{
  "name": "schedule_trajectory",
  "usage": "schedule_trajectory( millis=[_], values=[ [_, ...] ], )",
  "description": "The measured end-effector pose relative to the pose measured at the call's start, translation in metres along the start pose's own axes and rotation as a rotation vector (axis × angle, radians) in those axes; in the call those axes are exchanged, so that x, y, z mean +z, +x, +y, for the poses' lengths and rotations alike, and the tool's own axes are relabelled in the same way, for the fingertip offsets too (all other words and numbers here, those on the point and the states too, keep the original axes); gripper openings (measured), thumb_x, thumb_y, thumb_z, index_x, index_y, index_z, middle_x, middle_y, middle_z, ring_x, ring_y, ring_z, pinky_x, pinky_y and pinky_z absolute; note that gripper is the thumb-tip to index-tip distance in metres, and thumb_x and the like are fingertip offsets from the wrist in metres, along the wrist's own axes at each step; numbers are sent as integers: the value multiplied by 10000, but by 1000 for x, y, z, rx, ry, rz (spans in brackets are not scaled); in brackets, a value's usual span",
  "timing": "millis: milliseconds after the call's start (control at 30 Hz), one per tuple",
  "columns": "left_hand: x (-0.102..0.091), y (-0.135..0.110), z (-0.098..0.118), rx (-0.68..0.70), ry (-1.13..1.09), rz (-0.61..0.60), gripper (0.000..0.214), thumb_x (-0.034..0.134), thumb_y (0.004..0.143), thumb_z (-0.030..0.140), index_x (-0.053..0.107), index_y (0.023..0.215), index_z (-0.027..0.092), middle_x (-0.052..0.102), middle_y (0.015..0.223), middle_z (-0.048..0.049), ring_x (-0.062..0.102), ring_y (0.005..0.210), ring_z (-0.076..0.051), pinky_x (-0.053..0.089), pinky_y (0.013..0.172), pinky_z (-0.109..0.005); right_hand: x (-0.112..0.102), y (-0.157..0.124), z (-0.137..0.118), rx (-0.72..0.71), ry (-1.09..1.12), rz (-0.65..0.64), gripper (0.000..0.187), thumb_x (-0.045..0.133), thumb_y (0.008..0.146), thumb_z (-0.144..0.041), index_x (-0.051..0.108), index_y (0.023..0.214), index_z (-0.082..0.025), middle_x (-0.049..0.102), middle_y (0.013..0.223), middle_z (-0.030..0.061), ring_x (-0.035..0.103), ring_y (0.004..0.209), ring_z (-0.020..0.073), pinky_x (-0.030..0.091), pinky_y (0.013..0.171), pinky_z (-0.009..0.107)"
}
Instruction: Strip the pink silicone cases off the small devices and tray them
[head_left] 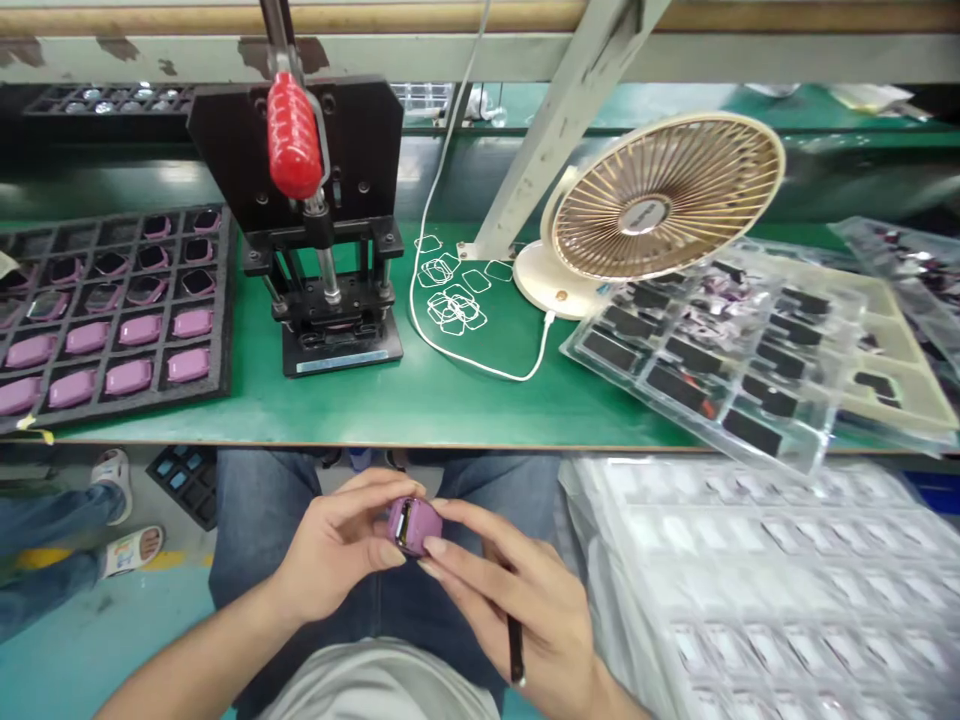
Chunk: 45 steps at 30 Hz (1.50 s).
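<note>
Green workbench [465, 410]: hand press [352, 150], desk fan [660, 200]; hands [337, 545] [525, 610] hold pink case [414, 526].

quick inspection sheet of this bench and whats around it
surface: green-topped workbench, worn pale beam behind it
job's things: pink watch-shaped housing held over the lap; slim black tool tucked in the right hand
clutter: foam tray of pink housings, hand press with red handle, thin white outline loops, clear tray of black pieces, stack of clear blister trays
grippers: left hand and right hand both grip the housing
cables: white cable curves across the bench to the desk fan
surroundings: co-worker's jeans and white sandal at left
</note>
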<state>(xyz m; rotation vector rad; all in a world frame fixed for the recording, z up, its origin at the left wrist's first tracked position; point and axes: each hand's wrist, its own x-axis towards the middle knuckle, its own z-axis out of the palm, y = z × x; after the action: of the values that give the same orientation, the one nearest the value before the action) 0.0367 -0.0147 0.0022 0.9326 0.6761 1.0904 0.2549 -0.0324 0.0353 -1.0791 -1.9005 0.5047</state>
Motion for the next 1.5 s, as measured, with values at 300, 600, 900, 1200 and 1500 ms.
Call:
schedule_trajectory(
  millis=[300, 600, 900, 1200, 1500],
  values=[
    [3, 0, 0, 0, -39, -1, 453, 894, 864, 239, 802, 1303, 303, 690, 1322, -96, 703, 1228, -230, 588, 1052, -308, -1, -2, -2, -7, -10, -29, 268, 745, 960, -80, 806, 1176, -227, 764, 1258, 107, 560, 598, 77, 508, 574, 261],
    [4, 1, 2, 3, -20, -2, 457, 897, 857, 245, 805, 1302, 298, 693, 1295, -114, 727, 1168, -252, 627, 1017, -360, -1, -2, -1, -35, -53, -58, 310, 719, 978, -82, 784, 1235, -242, 750, 1289, 110, 569, 618, 86, 505, 590, 260],
    [2, 2, 0, 1, -32, 24, 458, 903, 847, 236, 810, 1289, 310, 687, 1286, -100, 726, 1179, -256, 640, 1012, -373, 2, -10, 10, -163, -151, -148, 414, 564, 1036, -102, 695, 1415, -204, 679, 1416, 195, 724, 856, 162, 555, 692, 292],
    [6, 0, -1, 48, 61, 79, 446, 864, 893, 350, 790, 1330, 299, 677, 1389, -139, 672, 1307, -300, 592, 1074, -380, 15, -15, 9, -198, -279, -132, 435, 508, 1024, -71, 671, 1414, -177, 645, 1487, 219, 761, 955, 200, 546, 688, 316],
    [11, -8, -13, -61, 5, 324, 276, 779, 975, 292, 820, 1248, 290, 846, 1142, -82, 800, 1033, -213, 612, 985, -317, 26, 5, 6, 122, -42, -60, 252, 721, 1008, -279, 647, 1228, -181, 715, 1035, 87, 736, 907, 187, 578, 731, 270]
  ],
)
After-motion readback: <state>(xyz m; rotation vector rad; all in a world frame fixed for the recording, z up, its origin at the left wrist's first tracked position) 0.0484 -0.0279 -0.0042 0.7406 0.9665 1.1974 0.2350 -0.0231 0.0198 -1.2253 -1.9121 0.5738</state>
